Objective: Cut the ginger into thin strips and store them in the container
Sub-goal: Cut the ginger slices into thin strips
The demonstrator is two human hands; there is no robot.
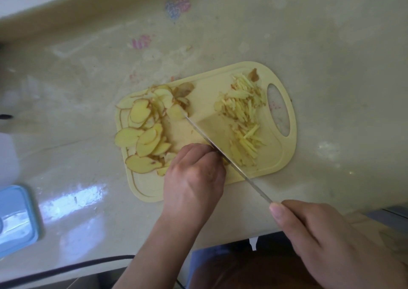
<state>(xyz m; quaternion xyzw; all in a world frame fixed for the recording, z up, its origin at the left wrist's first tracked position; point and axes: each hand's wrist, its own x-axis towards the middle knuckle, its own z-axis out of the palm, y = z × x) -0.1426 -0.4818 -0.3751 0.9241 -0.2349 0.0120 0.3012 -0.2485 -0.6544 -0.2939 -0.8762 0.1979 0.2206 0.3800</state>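
Right hand point(329, 242) clenched around the hidden handle of a long steel knife point(220, 147), forefinger stretched along its spine, blade slanting across a pale yellow plastic cutting board point(284, 156). Left hand point(194, 176) curled knuckles-up just beside the blade, fingertips pressing down on ginger mostly hidden beneath. Flat yellow ginger slices point(143, 131) heaped on the board's left; thin ginger strips point(245, 116) right of the blade. Pale glossy surface point(331, 67) beneath; blue-rimmed container lid point(17, 218) far left.
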